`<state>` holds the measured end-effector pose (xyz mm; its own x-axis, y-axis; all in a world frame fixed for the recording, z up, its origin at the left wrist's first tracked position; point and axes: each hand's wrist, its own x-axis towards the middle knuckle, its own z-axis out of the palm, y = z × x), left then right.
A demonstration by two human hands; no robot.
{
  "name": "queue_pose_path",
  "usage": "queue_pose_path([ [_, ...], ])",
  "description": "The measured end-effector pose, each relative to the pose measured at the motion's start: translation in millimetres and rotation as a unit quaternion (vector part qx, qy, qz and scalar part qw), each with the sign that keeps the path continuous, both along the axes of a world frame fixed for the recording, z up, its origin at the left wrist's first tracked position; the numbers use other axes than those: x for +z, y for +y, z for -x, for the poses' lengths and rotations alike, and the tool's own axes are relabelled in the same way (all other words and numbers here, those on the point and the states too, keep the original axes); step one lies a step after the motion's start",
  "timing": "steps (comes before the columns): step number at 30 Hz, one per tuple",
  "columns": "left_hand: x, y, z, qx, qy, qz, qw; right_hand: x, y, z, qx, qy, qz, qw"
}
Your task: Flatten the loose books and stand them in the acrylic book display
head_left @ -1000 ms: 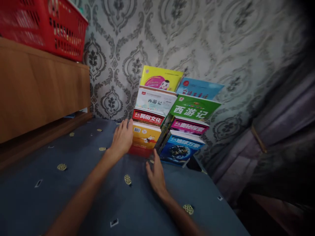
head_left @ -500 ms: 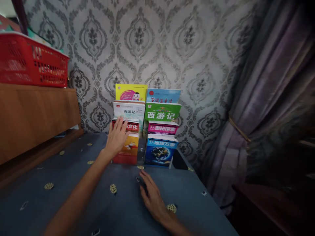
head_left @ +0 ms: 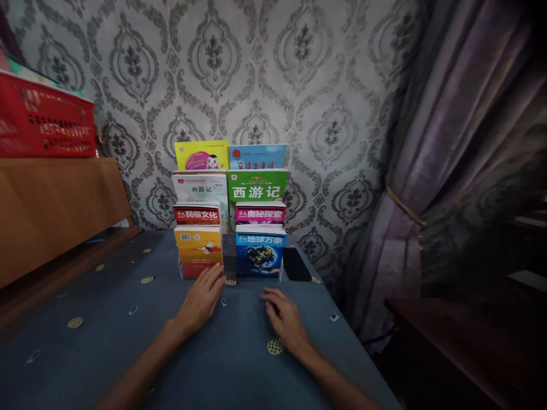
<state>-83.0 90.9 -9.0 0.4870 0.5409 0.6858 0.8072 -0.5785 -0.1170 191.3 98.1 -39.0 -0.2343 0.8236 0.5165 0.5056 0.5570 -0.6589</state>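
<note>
Books stand in two columns of rising tiers on a rack whose clear edges show at the bottom. In the left column are an orange book, a red one, a white one and a yellow one. The right column has a blue book with a globe, a magenta one, a green one and a light blue one. My left hand is open, fingertips overlapping the orange book's lower edge; contact is unclear. Empty and loosely open, my right hand rests by the cloth below the globe book.
A dark blue patterned cloth covers the surface. A black phone-like slab lies right of the books. On the left, a red basket sits on a wooden cabinet. A tied curtain hangs at right beside patterned wallpaper.
My left hand has come down from the red book to the bottom of the orange one. My right hand has shifted right relative to the books. The view has turned slightly right.
</note>
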Motion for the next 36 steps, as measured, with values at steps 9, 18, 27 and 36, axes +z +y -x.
queue_pose_path([
  [9,-40.9,-8.4,15.4,0.024,-0.072,0.122,0.99,5.1,43.9,-38.0,-0.21,-0.035,0.017,0.977],
  [18,-48.9,-3.3,15.5,0.052,-0.072,0.168,0.982,12.1,80.1,-46.9,-0.366,-0.163,0.122,0.908],
  [27,-48.4,-5.5,15.1,0.064,-0.081,0.206,0.973,27.8,91.1,-42.3,-0.361,-0.265,0.147,0.882],
  [36,-38.7,-11.3,11.3,0.064,-0.07,0.231,0.968,50.5,87.6,-44.2,-0.356,-0.308,0.161,0.867],
])
